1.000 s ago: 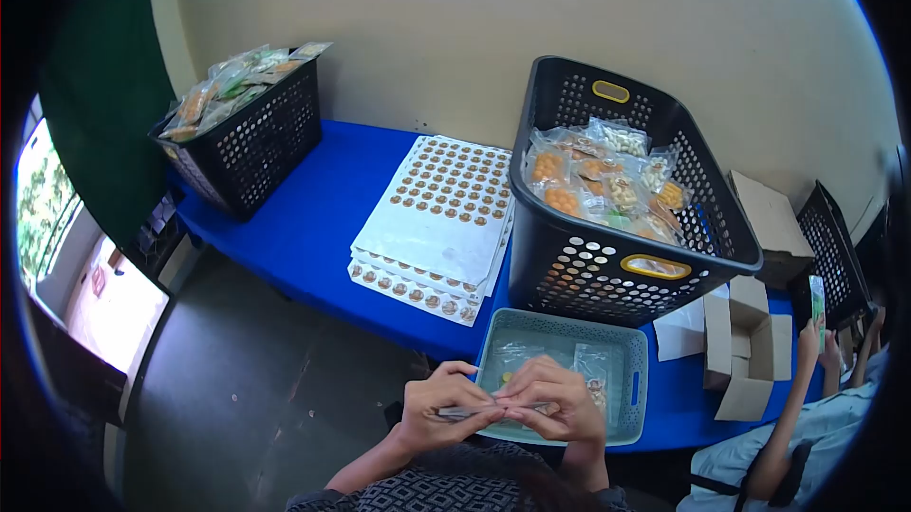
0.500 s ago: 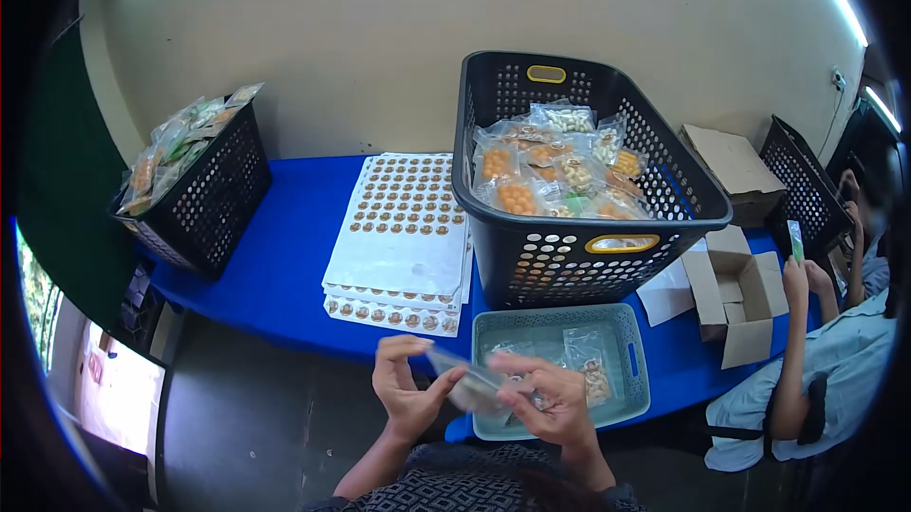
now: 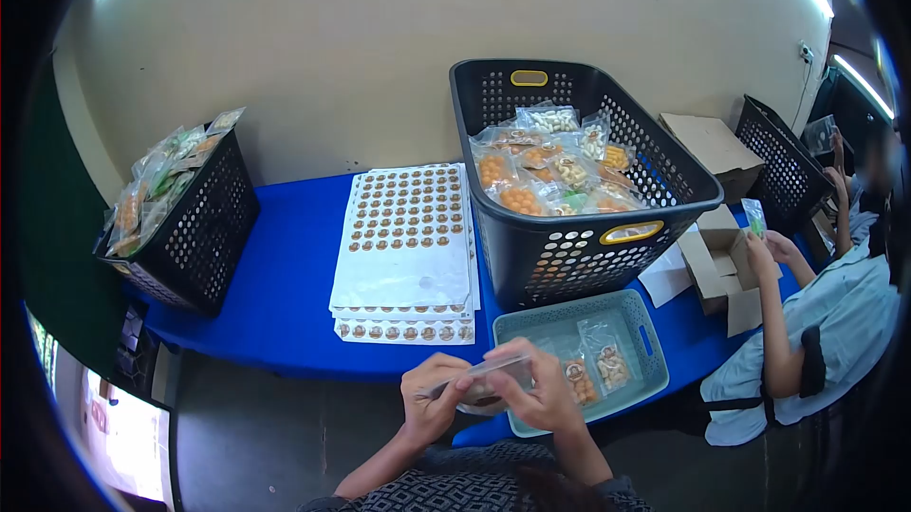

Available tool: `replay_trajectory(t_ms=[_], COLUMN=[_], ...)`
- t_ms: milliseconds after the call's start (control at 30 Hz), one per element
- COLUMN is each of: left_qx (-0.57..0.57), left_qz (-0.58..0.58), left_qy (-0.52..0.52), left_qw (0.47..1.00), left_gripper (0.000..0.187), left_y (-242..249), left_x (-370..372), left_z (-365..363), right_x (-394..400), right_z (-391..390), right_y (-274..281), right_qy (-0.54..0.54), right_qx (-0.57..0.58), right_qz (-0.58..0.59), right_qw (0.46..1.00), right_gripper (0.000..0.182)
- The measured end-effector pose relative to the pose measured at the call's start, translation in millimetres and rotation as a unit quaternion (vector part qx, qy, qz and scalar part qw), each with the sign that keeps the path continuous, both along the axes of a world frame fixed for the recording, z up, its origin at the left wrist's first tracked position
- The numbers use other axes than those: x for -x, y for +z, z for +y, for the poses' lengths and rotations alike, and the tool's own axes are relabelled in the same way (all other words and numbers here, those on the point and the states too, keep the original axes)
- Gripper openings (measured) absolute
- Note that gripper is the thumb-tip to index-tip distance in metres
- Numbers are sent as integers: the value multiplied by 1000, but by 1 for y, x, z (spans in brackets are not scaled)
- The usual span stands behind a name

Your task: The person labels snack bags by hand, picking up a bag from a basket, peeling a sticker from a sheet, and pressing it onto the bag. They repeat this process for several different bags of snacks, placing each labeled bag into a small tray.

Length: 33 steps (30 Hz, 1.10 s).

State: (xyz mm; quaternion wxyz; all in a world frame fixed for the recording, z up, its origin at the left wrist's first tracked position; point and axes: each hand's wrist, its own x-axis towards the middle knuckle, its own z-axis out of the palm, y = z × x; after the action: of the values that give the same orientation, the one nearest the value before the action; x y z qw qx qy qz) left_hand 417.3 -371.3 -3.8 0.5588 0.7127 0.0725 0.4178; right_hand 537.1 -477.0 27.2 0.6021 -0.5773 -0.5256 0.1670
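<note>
Between my hands is a clear plastic bag [image 3: 484, 387], held just in front of the light green tray [image 3: 648, 374]. My left hand [image 3: 435, 400] pinches the bag's left side. On its right side, the fingers of my right hand [image 3: 543, 393] are closed round the edge. The bag's contents are mostly hidden by my fingers. Two packets lie in the tray, one with orange pieces [image 3: 580, 381] and one with pale pieces [image 3: 612, 366]. Behind the tray stands a large black basket [image 3: 569, 260] holding several filled packets [image 3: 524, 199].
Sheets of round brown stickers [image 3: 403, 265] lie stacked on the blue table [image 3: 294, 256]. Another black basket [image 3: 204, 237] of packets stands at the left. At the right are an open cardboard box [image 3: 712, 270], a further black basket [image 3: 783, 156] and a person [image 3: 816, 341] holding a small packet.
My hands have come closer together on the bag and moved slightly right. The view has shifted, and the orange packet in the tray now shows. The co-worker's packet appears lower and further left.
</note>
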Motion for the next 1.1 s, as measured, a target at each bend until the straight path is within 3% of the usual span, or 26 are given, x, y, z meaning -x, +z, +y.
replay_trajectory(t_ms=[33,67,100,133,233,300,367,700,767,800,900,967,1033,1100], left_qx=[-25,-23,48,117,111,125,106,198,190,208,208,213,272,249], left_qz=[-28,-27,16,59,146,157,151,173,133,96,107,140,126,100], left_qy=[41,35,31,26,-46,-43,31,-40,-101,-104,-85,-65,-43,4], left_qw=[998,999,998,991,982,979,982,964,967,968,968,965,953,963], left_gripper=[19,19,20,20,20,20,21,25,29,41,49,49,51,49], left_y=[-2,1,8,12,2,-5,-15,-43,-52,-57,-78,-81,-83,-96], left_x=[0,-1,-2,-3,2,-2,-11,-64,-75,-81,-96,-100,-100,-93], left_z=[1,-2,-5,-6,3,6,6,-36,-41,-45,-53,-61,-65,-52], right_x=[3,5,8,10,8,8,5,-40,-51,-58,-79,-96,-117,-144], right_z=[3,6,8,9,17,15,6,-44,-52,-55,-65,-73,-84,-101], right_y=[-10,-22,-27,-24,-24,-21,-28,-67,-74,-78,-91,-105,-123,-141], right_qy=[-5,-18,-30,-27,-93,-64,-101,-85,-107,-115,-122,-119,-231,-253], right_qx=[1,15,28,-30,-91,-94,55,72,65,41,75,73,92,115], right_qz=[2,96,190,239,205,231,49,156,213,261,232,273,209,199], right_qw=[1000,995,981,970,970,966,992,981,969,958,962,952,946,940], right_gripper=[26,23,20,17,19,23,25,18,17,16,16,17,16,17])
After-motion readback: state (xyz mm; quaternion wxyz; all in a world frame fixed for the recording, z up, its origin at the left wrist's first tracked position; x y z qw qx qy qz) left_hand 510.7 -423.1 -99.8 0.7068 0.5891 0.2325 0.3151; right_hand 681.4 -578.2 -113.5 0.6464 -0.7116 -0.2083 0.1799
